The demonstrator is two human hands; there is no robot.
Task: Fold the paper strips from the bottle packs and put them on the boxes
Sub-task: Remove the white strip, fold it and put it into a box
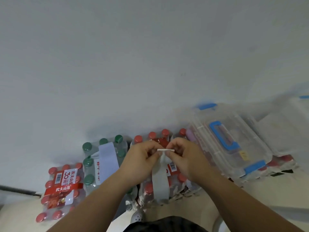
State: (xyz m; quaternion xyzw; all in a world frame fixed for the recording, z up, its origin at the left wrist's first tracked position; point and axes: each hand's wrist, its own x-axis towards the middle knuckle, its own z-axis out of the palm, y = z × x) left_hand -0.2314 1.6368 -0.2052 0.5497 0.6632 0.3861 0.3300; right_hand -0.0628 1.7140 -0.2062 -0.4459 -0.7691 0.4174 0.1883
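Note:
My left hand (142, 160) and my right hand (185, 159) both pinch a small white paper strip (165, 150) between thumbs and fingertips, above a shrink-wrapped pack of red-capped bottles (150, 190). A pale grey band (160, 183) runs over that pack below my hands. To the left stands a pack of green-capped bottles (93, 163) with a white strip (107, 158) lying across its top. Clear plastic boxes with blue handles and clips (234, 143) sit to the right on top of more red-capped packs.
Another red-capped pack (61, 190) with a red label stands at the far left. A white wall (133, 56) rises right behind everything. A pale floor and a grey shoe (138, 216) show below, along with dark clothing.

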